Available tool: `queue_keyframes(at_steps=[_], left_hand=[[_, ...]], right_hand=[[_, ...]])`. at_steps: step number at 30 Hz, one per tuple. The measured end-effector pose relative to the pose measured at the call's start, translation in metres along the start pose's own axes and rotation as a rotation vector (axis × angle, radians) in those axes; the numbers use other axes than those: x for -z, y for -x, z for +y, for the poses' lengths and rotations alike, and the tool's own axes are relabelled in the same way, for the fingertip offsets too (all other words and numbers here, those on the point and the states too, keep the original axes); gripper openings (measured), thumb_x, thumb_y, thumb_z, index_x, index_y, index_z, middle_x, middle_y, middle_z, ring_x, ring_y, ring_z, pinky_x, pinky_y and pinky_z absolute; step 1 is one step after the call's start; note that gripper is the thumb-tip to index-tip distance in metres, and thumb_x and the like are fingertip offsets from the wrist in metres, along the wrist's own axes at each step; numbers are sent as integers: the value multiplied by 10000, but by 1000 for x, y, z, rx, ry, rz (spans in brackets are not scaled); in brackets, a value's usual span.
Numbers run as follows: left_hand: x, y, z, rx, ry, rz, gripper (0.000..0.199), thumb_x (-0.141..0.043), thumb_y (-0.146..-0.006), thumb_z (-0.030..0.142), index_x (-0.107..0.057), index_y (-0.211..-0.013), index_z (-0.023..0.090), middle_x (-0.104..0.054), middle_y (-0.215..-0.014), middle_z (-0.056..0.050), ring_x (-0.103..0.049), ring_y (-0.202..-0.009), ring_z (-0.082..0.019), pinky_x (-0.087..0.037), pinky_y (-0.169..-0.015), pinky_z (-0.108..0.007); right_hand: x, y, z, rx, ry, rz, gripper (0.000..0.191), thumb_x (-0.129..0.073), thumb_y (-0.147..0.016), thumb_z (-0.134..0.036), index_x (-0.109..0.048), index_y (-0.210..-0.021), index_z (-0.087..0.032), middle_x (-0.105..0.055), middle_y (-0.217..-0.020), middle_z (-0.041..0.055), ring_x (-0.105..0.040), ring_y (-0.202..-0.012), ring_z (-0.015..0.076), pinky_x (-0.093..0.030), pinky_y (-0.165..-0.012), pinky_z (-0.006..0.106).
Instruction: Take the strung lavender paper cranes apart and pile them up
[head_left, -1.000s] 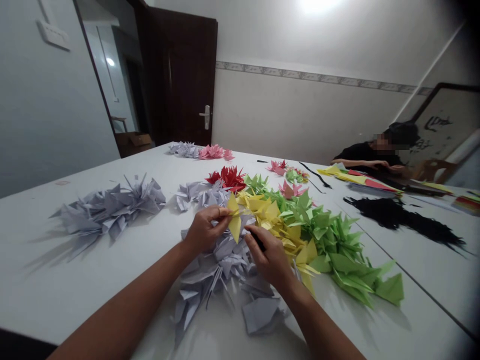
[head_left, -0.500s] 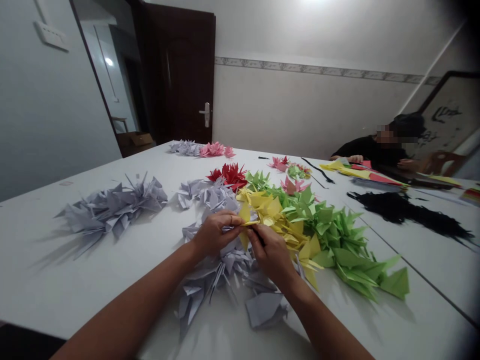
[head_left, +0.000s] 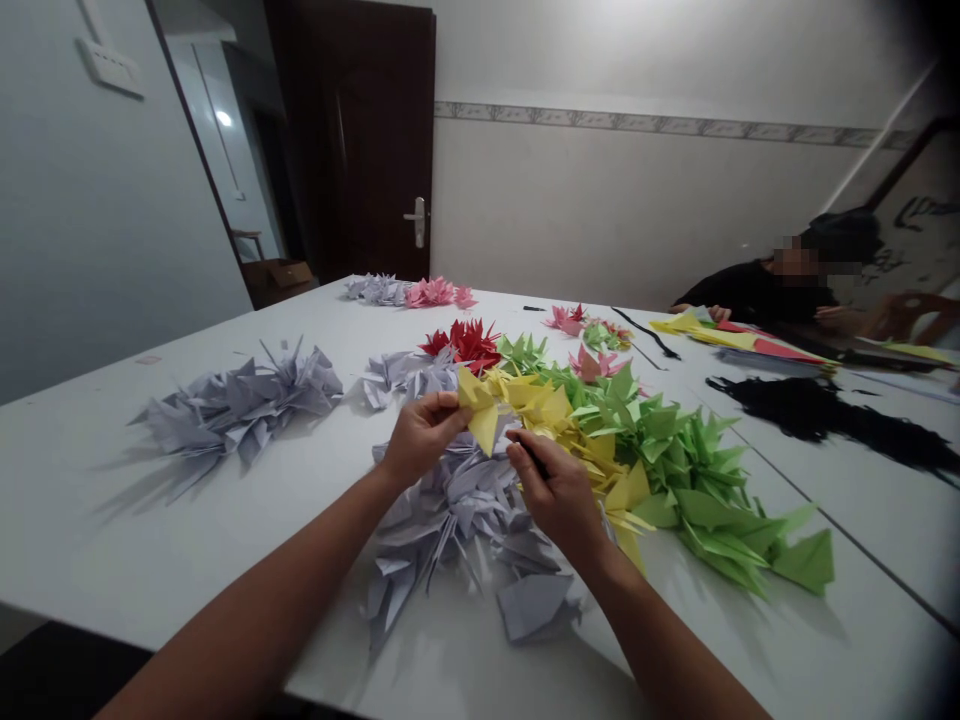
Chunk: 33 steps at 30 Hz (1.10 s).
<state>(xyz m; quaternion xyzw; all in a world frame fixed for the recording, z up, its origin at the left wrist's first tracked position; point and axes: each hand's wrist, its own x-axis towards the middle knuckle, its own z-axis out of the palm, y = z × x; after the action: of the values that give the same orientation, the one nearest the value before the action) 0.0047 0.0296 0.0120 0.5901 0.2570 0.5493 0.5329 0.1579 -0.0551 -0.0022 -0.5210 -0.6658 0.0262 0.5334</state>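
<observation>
My left hand point(head_left: 427, 435) pinches a folded yellow paper flower point(head_left: 480, 415) by its edge, its pointed petals spread to the right. Just right of it, my right hand point(head_left: 559, 490) is closed around a slim dark stick-like tool point(head_left: 531, 455), mostly hidden by the fingers; its kind I cannot make out. The tool's tip is apart from the flower. Under and around both hands lie pale grey-violet paper flowers point(head_left: 480, 500). Beyond the right hand are a heap of yellow paper flowers point(head_left: 547, 405) and a long heap of green ones point(head_left: 675, 460).
Another grey-violet heap point(head_left: 240, 410) lies left, red flowers point(head_left: 461, 345) behind my hands, and pink ones point(head_left: 431, 292) farther back. Black stringy material point(head_left: 825, 410) is spread at the right. A person in black point(head_left: 750, 290) sits at the far right beside coloured paper sheets point(head_left: 750, 345).
My hands have drawn apart. The left hand has lifted the yellow flower slightly up and left, and the right hand with the dark tool has moved away from it. The view has shifted slightly.
</observation>
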Motion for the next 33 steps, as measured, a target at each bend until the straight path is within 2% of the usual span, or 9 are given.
queue_keyframes(at_steps=[3, 7, 12, 16, 21, 23, 25, 30, 33], left_hand=[[-2, 0, 9, 245, 302, 37, 302, -789, -577, 316, -606, -742, 142, -672, -730, -5, -666, -681, -144, -549, -681, -279], [-7, 5, 15, 383, 370, -74, 301, -809, -564, 306, -622, -732, 140, -673, -704, -10, -670, -671, -138, -535, -646, -240], [-12, 10, 12, 403, 306, -193, 272, -801, -591, 301, -665, -752, 129, -678, -712, -15, -630, -631, -90, -513, -656, -217], [-13, 12, 9, 394, 298, -211, 266, -795, -600, 294, -671, -769, 129, -684, -738, -20, -630, -652, -91, -514, -687, -228], [-7, 9, 16, 334, 280, -194, 304, -800, -585, 312, -663, -786, 130, -680, -726, -24, -647, -649, -115, -525, -659, -239], [4, 2, 23, 283, 315, -105, 313, -810, -564, 306, -642, -767, 136, -680, -732, -21, -665, -657, -137, -531, -639, -246], [22, -8, 31, 213, 365, 53, 293, -801, -575, 278, -611, -759, 152, -680, -746, -7, -676, -658, -146, -531, -615, -242], [86, -35, 33, 26, 416, 627, 153, -679, -681, 138, -565, -777, 170, -666, -696, 18, -663, -627, -103, -505, -596, -197], [119, -43, 26, -37, 423, 779, 128, -616, -720, 95, -529, -770, 174, -621, -620, 56, -629, -576, -51, -477, -592, -148]], right_hand=[[0, 1, -1, 2, -35, 2, 214, -497, -865, -276, -657, -974, -185, -711, -916, 72, -665, -842, 196, -514, -733, 287], [-1, 2, -2, 34, -31, -47, 217, -489, -874, -266, -659, -981, -184, -709, -936, 78, -661, -869, 196, -510, -748, 280], [-1, 1, -4, 55, -28, -10, 215, -477, -875, -251, -660, -962, -181, -709, -884, 67, -661, -801, 185, -514, -711, 275], [-1, 0, -2, 69, -8, -16, 217, -472, -872, -256, -671, -926, -187, -707, -812, 52, -653, -722, 177, -513, -663, 272], [0, 2, 4, 15, 1, 12, 231, -490, -864, -314, -670, -931, -185, -714, -852, 68, -664, -738, 197, -524, -696, 308], [0, 3, 7, -24, 4, 53, 250, -511, -848, -353, -668, -941, -182, -716, -873, 81, -669, -755, 214, -529, -713, 330], [1, 4, 10, -43, 14, 68, 274, -525, -835, -388, -672, -942, -184, -720, -887, 89, -673, -768, 227, -533, -720, 346], [0, 6, 14, -22, 43, 65, 308, -538, -822, -420, -681, -946, -178, -725, -885, 98, -682, -761, 234, -542, -695, 342], [-1, 6, 13, 6, 43, 54, 305, -536, -825, -415, -678, -936, -169, -726, -879, 102, -686, -775, 235, -545, -693, 335]])
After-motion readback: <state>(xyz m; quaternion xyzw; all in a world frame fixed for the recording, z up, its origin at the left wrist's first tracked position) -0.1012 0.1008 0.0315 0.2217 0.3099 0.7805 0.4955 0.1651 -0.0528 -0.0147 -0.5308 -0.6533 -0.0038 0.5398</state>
